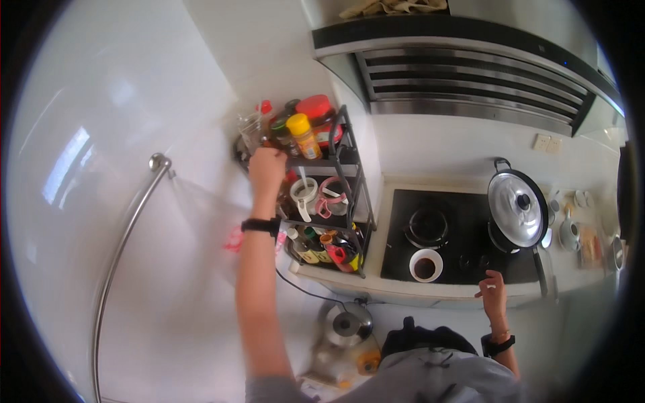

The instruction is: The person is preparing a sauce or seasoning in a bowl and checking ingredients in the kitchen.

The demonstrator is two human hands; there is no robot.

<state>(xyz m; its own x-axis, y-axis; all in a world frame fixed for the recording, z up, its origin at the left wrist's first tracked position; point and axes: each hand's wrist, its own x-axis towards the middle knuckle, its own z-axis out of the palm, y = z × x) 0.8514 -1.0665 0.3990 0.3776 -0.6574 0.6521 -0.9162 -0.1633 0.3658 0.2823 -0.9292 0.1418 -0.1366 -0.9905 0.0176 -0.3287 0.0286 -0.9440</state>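
My left hand (267, 165) reaches to the top shelf of a black three-tier spice rack (325, 162), next to a clear glass jar (252, 132); whether its fingers grip anything cannot be told. Right of it on that shelf stand a yellow-capped seasoning bottle (303, 136) and a large red-lidded jar (318, 113). My right hand (493, 294) hangs in front of the counter edge, fingers partly curled, holding nothing. A white bowl of dark liquid (426, 265) sits at the front of the black cooktop (453, 201), between my hands.
A wok with a metal lid (515, 207) stands on the right burner, its handle jutting over the counter edge. Two lidless-looking seasoning pots (304, 194) fill the middle shelf; bottles (322, 247) stand below. A range hood (468, 75) overhangs the cooktop. A metal rail (128, 231) runs at left.
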